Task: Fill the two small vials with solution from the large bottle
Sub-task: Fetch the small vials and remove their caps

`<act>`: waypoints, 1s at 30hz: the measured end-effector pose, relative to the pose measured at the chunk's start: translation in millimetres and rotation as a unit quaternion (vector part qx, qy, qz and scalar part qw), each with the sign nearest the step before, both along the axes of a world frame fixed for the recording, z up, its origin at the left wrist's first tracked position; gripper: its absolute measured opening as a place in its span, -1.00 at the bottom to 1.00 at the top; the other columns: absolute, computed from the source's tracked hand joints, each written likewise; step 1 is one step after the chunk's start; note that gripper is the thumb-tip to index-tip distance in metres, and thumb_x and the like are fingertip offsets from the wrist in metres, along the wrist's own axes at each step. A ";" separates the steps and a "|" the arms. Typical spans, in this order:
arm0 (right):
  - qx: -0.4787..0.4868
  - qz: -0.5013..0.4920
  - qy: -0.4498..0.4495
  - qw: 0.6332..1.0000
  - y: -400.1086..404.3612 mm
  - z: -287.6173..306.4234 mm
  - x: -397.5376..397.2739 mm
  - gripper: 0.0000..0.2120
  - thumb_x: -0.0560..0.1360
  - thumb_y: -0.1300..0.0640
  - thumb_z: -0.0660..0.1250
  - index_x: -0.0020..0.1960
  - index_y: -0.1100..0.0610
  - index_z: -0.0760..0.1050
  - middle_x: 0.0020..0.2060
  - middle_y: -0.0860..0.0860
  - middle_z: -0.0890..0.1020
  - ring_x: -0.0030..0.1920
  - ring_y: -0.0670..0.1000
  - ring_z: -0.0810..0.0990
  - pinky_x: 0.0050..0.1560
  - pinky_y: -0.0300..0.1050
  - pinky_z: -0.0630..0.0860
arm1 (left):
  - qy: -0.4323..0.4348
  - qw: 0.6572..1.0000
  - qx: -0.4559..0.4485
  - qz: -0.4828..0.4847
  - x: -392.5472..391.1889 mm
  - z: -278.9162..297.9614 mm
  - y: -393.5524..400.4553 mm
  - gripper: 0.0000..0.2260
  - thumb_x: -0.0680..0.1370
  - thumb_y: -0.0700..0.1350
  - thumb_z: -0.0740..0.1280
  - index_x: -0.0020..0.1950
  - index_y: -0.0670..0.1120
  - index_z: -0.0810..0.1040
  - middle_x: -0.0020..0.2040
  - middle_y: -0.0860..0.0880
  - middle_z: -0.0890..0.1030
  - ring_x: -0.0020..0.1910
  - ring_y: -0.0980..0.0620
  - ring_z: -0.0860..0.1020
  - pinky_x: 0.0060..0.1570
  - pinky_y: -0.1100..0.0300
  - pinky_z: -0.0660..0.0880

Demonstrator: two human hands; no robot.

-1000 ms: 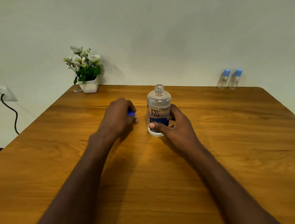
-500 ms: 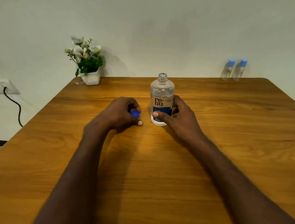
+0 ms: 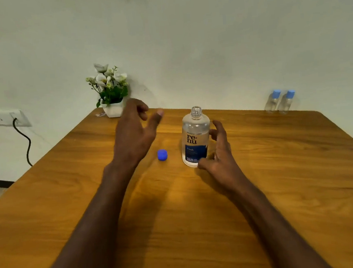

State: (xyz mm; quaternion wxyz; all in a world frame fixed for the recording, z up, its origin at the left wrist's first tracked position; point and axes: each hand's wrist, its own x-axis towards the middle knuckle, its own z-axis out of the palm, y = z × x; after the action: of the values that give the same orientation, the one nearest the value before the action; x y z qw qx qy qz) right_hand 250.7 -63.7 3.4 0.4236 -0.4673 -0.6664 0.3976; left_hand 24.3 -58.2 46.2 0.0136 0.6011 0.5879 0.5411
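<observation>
Head view showed the left hand (image 3: pixel 132 133) had released the blue cap (image 3: pixel 162 154) onto the desk (image 3: pixel 280 178); both hands empty, right hand (image 3: pixel 219 151) spread beside the uncapped large bottle (image 3: pixel 195 138); vials (image 3: pixel 279 102) stood capped, far right.

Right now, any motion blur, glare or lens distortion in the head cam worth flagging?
Head view: left hand is motion-blurred at the fingertips; right hand slightly soft. Large bottle and blue cap are sharp. Wide-angle bowing curves the table edges. Soft arm shadows, no harsh glare. Two vials are small but readable.
</observation>
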 end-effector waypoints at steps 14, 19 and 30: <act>0.160 -0.394 0.189 0.885 -0.1 5.6 98.7 -0.78 0.59 0.32 0.25 0.14 0.13 0.58 -0.09 -0.02 0.64 -0.19 -0.18 0.55 -0.20 -0.29 0.43 | 0.039 0.966 0.127 -0.221 193.7 -10.3 -42.1 -0.76 0.68 -0.10 0.35 -0.18 -0.10 0.51 -0.25 0.05 0.50 -0.26 0.06 0.46 -0.28 0.12 0.41; 0.070 -0.428 0.196 0.879 26.9 3.2 121.7 -0.82 0.61 0.30 0.25 0.15 0.13 0.55 -0.15 -0.08 0.58 -0.21 -0.17 0.51 -0.24 -0.35 0.41 | -0.044 0.982 -0.049 -0.174 228.6 -21.4 14.4 -0.69 0.70 0.02 0.32 -0.23 -0.01 0.57 -0.33 0.07 0.57 -0.31 0.11 0.52 -0.29 0.09 0.46; 0.067 -0.397 0.021 0.915 141.9 -5.6 148.6 -0.81 0.56 0.10 0.47 0.13 0.07 0.55 -0.04 0.03 0.65 -0.07 -0.01 0.59 -0.01 -0.07 0.53 | -0.019 0.974 -0.203 -0.097 239.3 -52.3 117.6 -0.69 0.63 0.08 0.32 -0.22 -0.04 0.63 -0.23 0.00 0.68 -0.16 -0.09 0.63 -0.22 0.12 0.43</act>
State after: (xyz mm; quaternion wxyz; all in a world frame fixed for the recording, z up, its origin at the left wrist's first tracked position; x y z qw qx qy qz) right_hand 399.3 78.2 -2.2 0.5909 -0.6557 -0.4416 0.1611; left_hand 263.6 59.5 -6.1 0.1988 0.6293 0.6242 0.4181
